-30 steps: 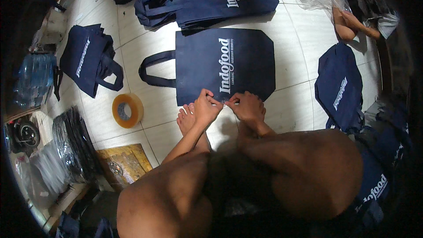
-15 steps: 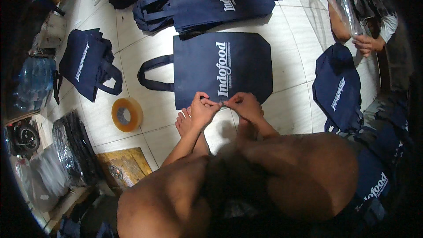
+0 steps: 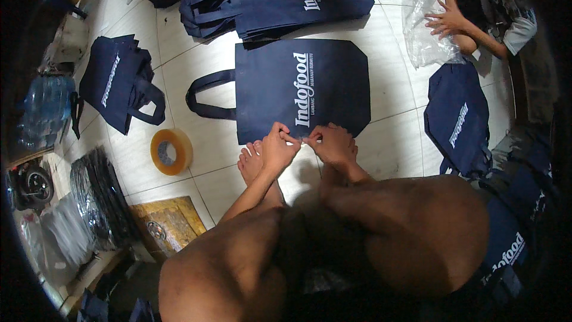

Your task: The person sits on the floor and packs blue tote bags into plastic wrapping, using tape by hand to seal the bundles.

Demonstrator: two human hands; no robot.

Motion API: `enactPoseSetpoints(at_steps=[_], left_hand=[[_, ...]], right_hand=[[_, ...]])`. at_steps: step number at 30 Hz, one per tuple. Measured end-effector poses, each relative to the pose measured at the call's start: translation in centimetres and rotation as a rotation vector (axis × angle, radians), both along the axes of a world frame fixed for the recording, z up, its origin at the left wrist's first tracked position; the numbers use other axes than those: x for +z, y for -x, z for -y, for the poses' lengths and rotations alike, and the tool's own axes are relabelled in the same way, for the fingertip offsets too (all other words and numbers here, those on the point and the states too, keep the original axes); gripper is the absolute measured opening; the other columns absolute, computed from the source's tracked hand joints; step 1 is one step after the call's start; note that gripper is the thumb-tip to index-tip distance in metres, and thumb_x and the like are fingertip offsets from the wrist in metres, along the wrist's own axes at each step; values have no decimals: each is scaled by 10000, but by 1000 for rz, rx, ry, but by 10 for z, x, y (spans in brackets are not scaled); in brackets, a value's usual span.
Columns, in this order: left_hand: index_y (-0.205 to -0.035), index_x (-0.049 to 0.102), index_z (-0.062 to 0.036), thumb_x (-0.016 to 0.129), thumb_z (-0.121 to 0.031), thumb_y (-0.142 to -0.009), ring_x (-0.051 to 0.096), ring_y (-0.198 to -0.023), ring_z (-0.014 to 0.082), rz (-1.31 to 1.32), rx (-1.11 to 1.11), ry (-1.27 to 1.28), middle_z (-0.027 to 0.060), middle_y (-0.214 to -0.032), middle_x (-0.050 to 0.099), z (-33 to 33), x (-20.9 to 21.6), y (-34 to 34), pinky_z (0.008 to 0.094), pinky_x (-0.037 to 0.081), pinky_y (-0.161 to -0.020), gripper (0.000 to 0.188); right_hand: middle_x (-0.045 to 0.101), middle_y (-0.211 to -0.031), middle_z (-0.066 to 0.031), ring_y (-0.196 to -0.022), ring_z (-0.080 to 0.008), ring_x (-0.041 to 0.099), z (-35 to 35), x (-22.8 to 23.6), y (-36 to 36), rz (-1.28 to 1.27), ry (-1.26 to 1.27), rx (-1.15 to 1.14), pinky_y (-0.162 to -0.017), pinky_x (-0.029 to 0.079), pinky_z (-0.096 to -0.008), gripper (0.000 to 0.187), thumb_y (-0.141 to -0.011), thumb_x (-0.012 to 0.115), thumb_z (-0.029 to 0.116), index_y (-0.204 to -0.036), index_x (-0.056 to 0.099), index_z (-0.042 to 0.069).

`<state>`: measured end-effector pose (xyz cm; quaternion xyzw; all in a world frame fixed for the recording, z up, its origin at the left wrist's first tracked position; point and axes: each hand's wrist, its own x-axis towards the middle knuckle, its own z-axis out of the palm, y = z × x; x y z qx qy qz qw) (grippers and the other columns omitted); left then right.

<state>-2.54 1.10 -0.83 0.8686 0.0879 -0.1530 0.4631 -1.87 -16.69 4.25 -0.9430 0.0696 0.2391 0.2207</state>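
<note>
A dark blue tote bag [image 3: 268, 95] with white lettering lies flat on the floor before me, its handle loop out to the left. At its near edge my left hand [image 3: 279, 150] is closed, thumb and forefinger pinched together. Close to it, my right hand [image 3: 332, 145] pinches in the same way, the fingertips of both almost meeting. A small pale bit shows between them, too small to name. My feet stand just behind the hands, by the bag's near edge.
Stacked blue bags [image 3: 268, 6] lie beyond, with more bags [image 3: 116, 83] at left and a bag pile [image 3: 457, 110] at right. A tape roll [image 3: 171, 152] rests left of my feet. At far right, another person's hand [image 3: 448, 19] touches a clear plastic sheet [image 3: 420, 39].
My hands stay pinched at the bag's near edge, hardly moved. The other person's clear plastic has come lower and spread out, and their hand now lies open against it.
</note>
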Motion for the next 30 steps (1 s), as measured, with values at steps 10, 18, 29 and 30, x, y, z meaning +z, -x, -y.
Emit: enactPoseSetpoints(at_steps=[10,18,29,30], left_hand=[[-973,499,-38,829,-133,-693,660,-595,187,-46,68,132,70,-739,748,-1,6,-5,330,492,-596,443],[-976,505,-40,820,-120,-690,675,-597,218,-55,125,283,72,-716,737,-1,-1,-4,341,485,-567,433],[-963,513,-34,831,-122,-694,688,-633,236,-87,153,313,98,-724,729,-3,0,-4,342,503,-624,426],[-965,513,-35,831,-124,-694,691,-641,237,-140,199,402,96,-725,729,-4,0,-4,340,505,-633,427]], right_hand=[[699,-872,-65,-895,-279,681,14,-27,3,66,-264,-79,-787,524,-429,259,-808,775,437,-855,754,183],[711,-869,-60,-891,-279,689,23,-41,-1,-27,-570,-181,-764,532,-437,276,-789,793,431,-828,747,162],[731,-795,-32,-842,-266,691,16,-32,-4,16,-371,-124,-738,536,-418,270,-789,795,410,-809,738,147],[730,-787,-27,-847,-267,687,18,-30,-5,-37,-490,-186,-735,535,-423,266,-790,794,405,-801,733,146]])
